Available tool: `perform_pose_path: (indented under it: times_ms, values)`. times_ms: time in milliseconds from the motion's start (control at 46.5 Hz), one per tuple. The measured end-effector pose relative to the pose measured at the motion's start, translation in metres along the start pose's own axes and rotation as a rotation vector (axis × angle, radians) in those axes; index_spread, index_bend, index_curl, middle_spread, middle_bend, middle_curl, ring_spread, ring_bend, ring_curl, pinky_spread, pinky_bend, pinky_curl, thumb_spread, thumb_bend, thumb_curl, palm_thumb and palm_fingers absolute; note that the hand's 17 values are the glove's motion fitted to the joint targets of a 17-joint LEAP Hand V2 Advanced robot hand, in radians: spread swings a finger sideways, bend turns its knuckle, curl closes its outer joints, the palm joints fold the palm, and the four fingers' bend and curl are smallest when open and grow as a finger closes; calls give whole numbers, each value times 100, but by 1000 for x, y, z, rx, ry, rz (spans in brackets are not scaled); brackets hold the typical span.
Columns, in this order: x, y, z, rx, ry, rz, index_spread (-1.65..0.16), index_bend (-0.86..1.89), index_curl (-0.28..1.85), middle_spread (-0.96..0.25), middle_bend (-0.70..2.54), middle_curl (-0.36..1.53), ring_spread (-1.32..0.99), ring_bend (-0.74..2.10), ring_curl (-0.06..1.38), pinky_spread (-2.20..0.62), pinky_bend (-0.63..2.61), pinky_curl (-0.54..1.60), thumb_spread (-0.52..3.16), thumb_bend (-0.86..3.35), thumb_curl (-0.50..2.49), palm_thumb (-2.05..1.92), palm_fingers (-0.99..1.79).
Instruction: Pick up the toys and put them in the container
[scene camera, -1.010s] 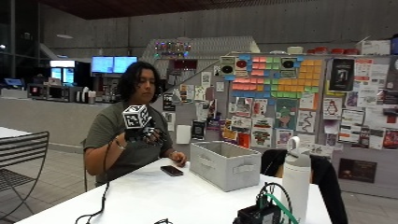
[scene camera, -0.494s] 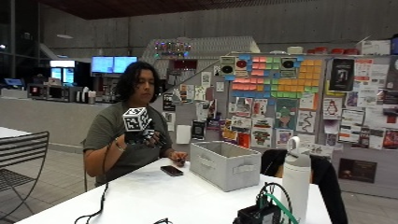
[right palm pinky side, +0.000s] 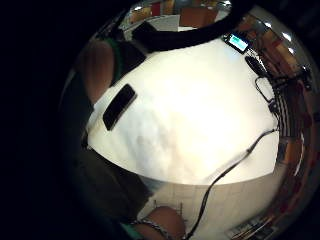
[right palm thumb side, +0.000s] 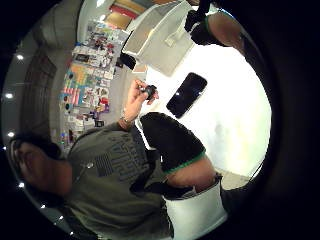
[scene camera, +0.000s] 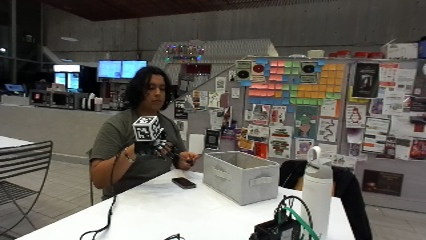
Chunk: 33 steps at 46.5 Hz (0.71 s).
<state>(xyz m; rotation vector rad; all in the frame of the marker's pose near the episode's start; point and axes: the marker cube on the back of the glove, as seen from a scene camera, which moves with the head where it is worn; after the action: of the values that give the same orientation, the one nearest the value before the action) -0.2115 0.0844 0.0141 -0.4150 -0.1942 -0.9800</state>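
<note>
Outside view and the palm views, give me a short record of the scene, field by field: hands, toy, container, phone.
right hand: gloved right hand raised above the table, grip not visible
bare hand: bare hand pinches a small dark toy
container: grey bin on the table, beside the person
phone: black phone flat on the table, between person and bin
also: white bottle near the camera

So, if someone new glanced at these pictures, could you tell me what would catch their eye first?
Probably the gloved right hand, raised in front of the person's chest above the white table. Next, the grey container standing on the table, with a dark phone lying flat beside it. The thumb side palm view also shows the bare hand pinching a small dark toy.
</note>
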Motion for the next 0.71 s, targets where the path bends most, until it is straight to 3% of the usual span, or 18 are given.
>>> perform_pose_path:
  times_ms: [709]
  values:
    - [-5,2,11,-37,-2,-4,-45,24,50,-11,19,40,-20,57,25,2,57,32,127,-5,20,-7,32]
